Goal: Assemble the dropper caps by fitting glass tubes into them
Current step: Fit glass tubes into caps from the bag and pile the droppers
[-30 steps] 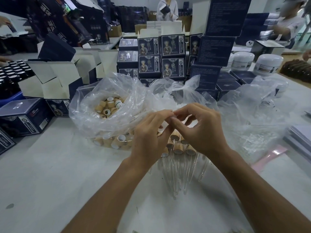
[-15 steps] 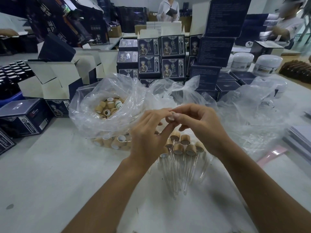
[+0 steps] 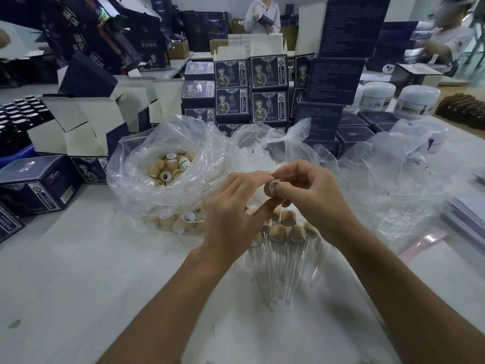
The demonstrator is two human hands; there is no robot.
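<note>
Progress is judged to be partial: a small heap of finished droppers (image 3: 282, 240), bamboo-coloured caps with clear glass tubes fitted and pointing towards the wearer, is seen lying on the white worktop (image 3: 78, 271) just below the hands, some caps being hidden by the left hand. One further dropper cap (image 3: 269, 189) is held above that heap, pinched between the curled thumb and fingers of the right hand (image 3: 312, 195). The left hand (image 3: 236, 208) is brought up against it, its fingertips closed towards the cap, presumably on a glass tube, though no tube can be made out between the fingers, and whether it is already seated cannot be told. Much is judged to be left: a clear plastic bag (image 3: 147, 185) to the left, open at the top, is seen to hold many loose caps without tubes, both in its mouth and pressed against its lower wall beside the heap. A second crumpled plastic bag (image 3: 388, 179) is spread to the right; its contents cannot be made out. Stacks of dark printed cartons (image 3: 267, 93) are ranged behind the bags.
</note>
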